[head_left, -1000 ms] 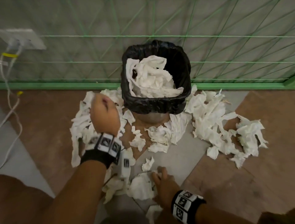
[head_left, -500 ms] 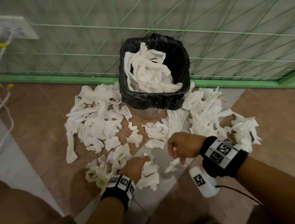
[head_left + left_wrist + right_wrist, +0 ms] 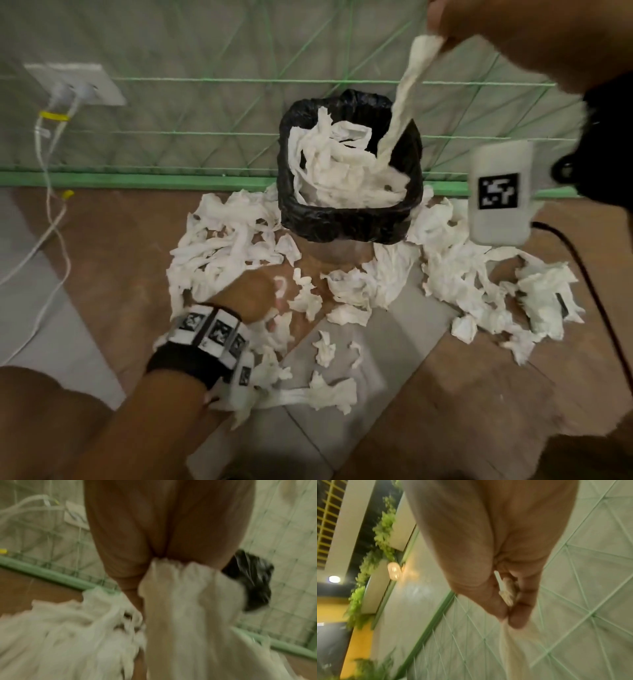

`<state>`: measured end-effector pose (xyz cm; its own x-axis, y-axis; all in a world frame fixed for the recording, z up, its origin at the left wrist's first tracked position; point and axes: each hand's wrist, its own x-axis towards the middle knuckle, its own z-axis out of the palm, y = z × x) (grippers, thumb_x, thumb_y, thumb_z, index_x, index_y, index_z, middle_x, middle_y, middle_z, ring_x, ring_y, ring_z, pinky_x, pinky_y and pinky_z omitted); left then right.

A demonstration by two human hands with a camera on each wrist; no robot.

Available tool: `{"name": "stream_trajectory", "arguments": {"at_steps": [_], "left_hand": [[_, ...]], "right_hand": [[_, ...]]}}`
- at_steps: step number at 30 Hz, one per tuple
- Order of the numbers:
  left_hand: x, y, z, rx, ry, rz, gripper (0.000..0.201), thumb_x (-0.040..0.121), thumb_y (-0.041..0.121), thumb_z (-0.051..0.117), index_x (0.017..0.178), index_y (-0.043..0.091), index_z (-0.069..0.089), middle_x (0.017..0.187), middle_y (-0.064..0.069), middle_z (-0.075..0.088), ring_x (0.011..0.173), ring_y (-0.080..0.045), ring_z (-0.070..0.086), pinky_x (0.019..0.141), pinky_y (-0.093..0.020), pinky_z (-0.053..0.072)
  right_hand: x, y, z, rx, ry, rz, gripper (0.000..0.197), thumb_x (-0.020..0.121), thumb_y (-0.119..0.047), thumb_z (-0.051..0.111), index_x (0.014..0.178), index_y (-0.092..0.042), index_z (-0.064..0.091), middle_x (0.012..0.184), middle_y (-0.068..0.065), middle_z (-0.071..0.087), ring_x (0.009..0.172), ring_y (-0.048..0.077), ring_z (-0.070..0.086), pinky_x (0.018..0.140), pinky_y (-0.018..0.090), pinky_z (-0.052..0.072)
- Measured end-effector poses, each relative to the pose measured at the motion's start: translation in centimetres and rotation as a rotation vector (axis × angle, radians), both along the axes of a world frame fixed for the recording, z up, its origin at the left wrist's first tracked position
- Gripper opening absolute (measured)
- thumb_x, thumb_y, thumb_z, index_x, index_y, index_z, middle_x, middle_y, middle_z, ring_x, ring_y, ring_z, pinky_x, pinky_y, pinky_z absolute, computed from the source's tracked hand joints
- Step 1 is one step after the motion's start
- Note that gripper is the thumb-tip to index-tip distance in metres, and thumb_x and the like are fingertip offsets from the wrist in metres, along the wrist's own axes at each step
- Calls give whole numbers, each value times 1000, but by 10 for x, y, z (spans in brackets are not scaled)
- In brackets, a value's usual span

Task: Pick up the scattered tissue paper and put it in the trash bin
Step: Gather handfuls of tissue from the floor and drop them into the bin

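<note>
A trash bin [image 3: 346, 222] lined with a black bag stands by the wall, piled high with white tissue. Torn tissue paper [image 3: 226, 240] is scattered on the floor all around it. My right hand [image 3: 442, 24] is raised at the top of the head view and pinches a long tissue strip [image 3: 404, 99] that hangs down into the bin; the right wrist view shows the strip [image 3: 506, 593] between thumb and fingers. My left hand [image 3: 263, 294] is low on the floor, left of the bin, gripping a wad of tissue [image 3: 185, 588].
A wall socket [image 3: 75, 84] with white cables [image 3: 51, 205] sits at the left. A green skirting strip [image 3: 137, 178] runs along the patterned wall behind the bin. More tissue heaps [image 3: 544, 301] lie at the right. A black cable [image 3: 589, 274] trails from my right wrist.
My right hand rose from the floor to above the bin, carrying a long strip. My left hand moved up the floor into the left pile and closed on tissue.
</note>
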<state>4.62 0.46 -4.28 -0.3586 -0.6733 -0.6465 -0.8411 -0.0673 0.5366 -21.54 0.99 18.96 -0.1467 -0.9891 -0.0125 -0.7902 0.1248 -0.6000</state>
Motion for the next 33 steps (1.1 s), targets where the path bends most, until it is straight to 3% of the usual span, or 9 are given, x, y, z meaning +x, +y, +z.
{"name": "stream_trajectory", "arguments": {"at_steps": [1,2,7,11,14,19,24,29,33], "left_hand": [[5,-9,20,9,32,14,26,103,21,37,110,11,60,93,-11,64,57,-9,62,48,-17,48],[8,-17,39,-35,56,33,26,103,22,37,103,13,61,85,-6,61,58,-11,60,44,-17,45],[-5,-49,138,-324,220,188,38,102,44,31,110,21,60,103,-8,62,91,-28,60,86,-40,48],[-26,-77,187,-682,420,149,22,101,20,35,99,18,57,88,-1,62,70,0,56,66,-15,43],[-47,-78,197,-708,474,95,20,101,12,32,98,19,50,74,14,45,58,24,46,60,5,32],[-93,-86,191,-721,659,15,28,96,8,38,107,18,60,106,6,60,88,9,56,88,-15,49],[-116,-91,113,-660,286,-314,36,100,11,41,131,26,53,125,-4,50,108,-24,51,88,-33,45],[-116,-88,83,-732,-115,-493,49,101,47,30,148,33,29,157,0,25,140,-31,19,111,-58,17],[-98,-83,82,-780,76,-249,51,96,62,22,146,51,20,158,5,15,143,-27,15,112,-58,9]], "right_hand": [[2,-8,-4,-60,72,-73,15,101,-28,41,96,-16,49,70,-1,46,101,32,58,83,47,49],[8,-14,-9,-157,166,-146,14,100,-28,43,97,-18,52,77,4,53,81,11,37,83,44,47],[12,-52,-85,-133,302,27,28,85,0,49,109,-9,62,117,13,60,107,28,56,76,24,36],[4,-50,-127,102,278,171,49,81,0,50,127,-17,57,132,13,52,119,31,51,92,32,43],[-7,-46,-129,-117,125,-42,48,75,6,46,114,-16,63,125,14,54,110,25,54,84,26,42],[-37,-12,-141,-562,-252,-578,38,60,1,36,69,-32,51,86,6,66,78,18,61,75,31,52],[-34,44,-213,-221,-199,-915,17,78,-4,46,75,-4,62,70,6,59,72,22,55,68,34,50],[27,103,-292,517,47,-163,20,85,-17,53,104,-18,58,112,13,59,95,31,61,77,33,49],[82,149,-320,815,74,453,103,72,-47,75,140,-62,-1,159,7,-1,133,40,35,102,51,44]]}}
